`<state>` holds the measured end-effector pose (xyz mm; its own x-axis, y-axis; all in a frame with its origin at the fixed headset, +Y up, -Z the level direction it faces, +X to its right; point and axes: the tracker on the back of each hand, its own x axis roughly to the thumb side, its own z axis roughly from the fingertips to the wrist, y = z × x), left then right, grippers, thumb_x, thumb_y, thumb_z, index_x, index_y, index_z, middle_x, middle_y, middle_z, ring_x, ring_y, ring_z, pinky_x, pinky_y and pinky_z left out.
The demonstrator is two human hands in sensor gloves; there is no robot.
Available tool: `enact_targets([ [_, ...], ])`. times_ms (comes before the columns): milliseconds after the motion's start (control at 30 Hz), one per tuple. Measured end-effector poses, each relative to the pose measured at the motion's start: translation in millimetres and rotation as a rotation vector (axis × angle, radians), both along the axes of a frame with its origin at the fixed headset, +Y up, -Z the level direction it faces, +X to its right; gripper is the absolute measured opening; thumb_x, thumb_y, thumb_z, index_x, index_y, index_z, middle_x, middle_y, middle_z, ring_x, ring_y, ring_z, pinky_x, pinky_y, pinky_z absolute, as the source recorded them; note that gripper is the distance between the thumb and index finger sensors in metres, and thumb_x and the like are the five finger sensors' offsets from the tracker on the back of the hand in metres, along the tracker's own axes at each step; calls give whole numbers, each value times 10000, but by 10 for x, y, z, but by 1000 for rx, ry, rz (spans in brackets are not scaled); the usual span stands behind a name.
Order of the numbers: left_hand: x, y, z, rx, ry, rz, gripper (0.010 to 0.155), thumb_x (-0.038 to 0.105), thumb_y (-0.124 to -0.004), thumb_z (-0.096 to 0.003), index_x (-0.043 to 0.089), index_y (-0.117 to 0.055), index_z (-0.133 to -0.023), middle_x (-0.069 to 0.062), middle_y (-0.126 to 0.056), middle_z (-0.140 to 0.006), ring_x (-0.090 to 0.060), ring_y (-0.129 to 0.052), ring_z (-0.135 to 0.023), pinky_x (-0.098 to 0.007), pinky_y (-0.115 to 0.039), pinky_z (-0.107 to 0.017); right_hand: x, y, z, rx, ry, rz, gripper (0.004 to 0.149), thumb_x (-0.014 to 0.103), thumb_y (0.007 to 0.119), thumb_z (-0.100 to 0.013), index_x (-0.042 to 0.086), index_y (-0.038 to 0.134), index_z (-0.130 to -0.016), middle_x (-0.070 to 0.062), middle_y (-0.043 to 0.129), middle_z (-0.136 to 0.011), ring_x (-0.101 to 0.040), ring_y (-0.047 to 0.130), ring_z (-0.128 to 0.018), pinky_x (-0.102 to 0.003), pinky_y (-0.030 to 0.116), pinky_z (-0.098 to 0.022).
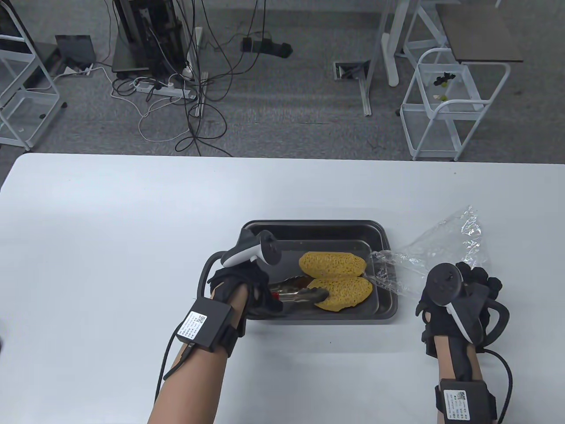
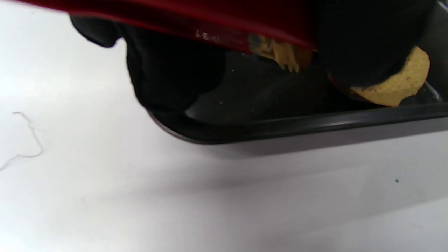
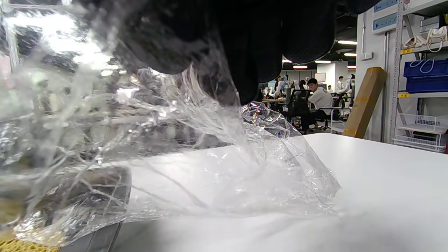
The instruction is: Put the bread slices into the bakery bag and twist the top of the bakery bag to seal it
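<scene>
In the black tray (image 1: 309,227) on the white worktop (image 1: 110,229), seen from above, lie two bread slices (image 1: 332,264) — the left hand (image 1: 247,293) grips tongs (image 1: 300,294) clamped on the near slice (image 1: 344,293). The right hand (image 1: 468,293), beside the tray, pinches the clear bakery bag (image 1: 441,251). Left wrist view: the tray's rim (image 2: 315,124), yellow bread (image 2: 399,85). Right wrist view: dark fingers (image 3: 245,52) clutch crinkled plastic — the bag's edge drapes over the tray.

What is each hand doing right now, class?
Left hand: grips tongs closed on a bread slice.
Right hand: holds the clear bag.
</scene>
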<state>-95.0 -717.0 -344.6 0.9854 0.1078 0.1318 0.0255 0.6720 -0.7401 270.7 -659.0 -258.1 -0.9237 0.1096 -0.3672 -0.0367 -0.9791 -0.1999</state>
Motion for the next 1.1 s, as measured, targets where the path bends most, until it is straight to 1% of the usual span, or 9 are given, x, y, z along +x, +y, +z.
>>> enact_targets([
  [200,173,-64,-27,-27,-7,19,896,677,-877,-352,89,-757,-1017,-392,-1051,-732,-249,-974,-757,-427,-690,-799,13,-1,3,2,1,-11,414,303,853,-448,-55,981,-610,-273,827,-968,-597,696,-908,-745,441,-668],
  [233,199,-72,-28,-31,-7,24,894,676,-876,-355,86,-757,-1016,-386,-1052,-734,-267,-971,-762,-434,-695,-798,14,-1,2,2,2,-13,417,304,853,-447,-57,980,-611,-274,828,-967,-597,696,-907,-745,441,-667],
  [267,239,-82,-30,-32,-6,30,886,669,-879,-357,88,-759,-1014,-380,-1052,-737,-322,-1001,-707,-445,-704,-793,15,-3,2,4,3,-15,414,303,852,-447,-55,980,-611,-274,828,-966,-596,697,-907,-745,441,-667],
  [433,415,-124,-22,-33,-21,44,854,656,-878,-370,94,-771,-1004,-350,-1067,-722,-327,-984,-737,-550,-742,-729,17,-9,0,3,8,-22,415,304,852,-448,-56,980,-612,-273,827,-967,-595,698,-907,-745,442,-668],
  [633,616,-167,40,-8,-58,51,807,627,-885,-383,96,-793,-985,-335,-1121,-633,-291,-889,-840,-551,-777,-710,24,-7,0,5,12,-33,414,303,852,-448,-55,980,-613,-273,828,-967,-596,696,-908,-745,442,-667],
  [867,724,-186,83,93,-49,49,737,601,-894,-402,125,-831,-961,-303,-1154,-587,-285,-1094,-532,-518,-801,-701,31,-10,0,10,15,-43,415,304,852,-448,-54,979,-614,-276,827,-967,-598,696,-906,-745,442,-667],
  [900,734,-185,87,106,-44,48,728,598,-898,-403,129,-838,-957,-296,-1157,-587,-221,-1038,-661,-514,-804,-699,30,-10,0,9,16,-44,415,303,852,-448,-55,979,-614,-276,826,-967,-598,694,-907,-746,442,-666],
  [1000,767,-167,119,177,-33,24,679,584,-910,-410,167,-856,-943,-234,-1159,-608,-224,-1116,-530,-502,-802,-699,25,-13,0,9,20,-44,416,304,852,-448,-55,980,-614,-274,828,-966,-597,696,-906,-745,442,-667],
  [1100,758,-143,171,239,-40,6,673,588,-920,-390,199,-860,-936,-180,-1163,-619,-221,-1143,-476,-496,-799,-700,34,-12,2,14,19,-45,416,304,852,-448,-56,979,-614,-275,826,-967,-598,697,-906,-745,442,-667],
])
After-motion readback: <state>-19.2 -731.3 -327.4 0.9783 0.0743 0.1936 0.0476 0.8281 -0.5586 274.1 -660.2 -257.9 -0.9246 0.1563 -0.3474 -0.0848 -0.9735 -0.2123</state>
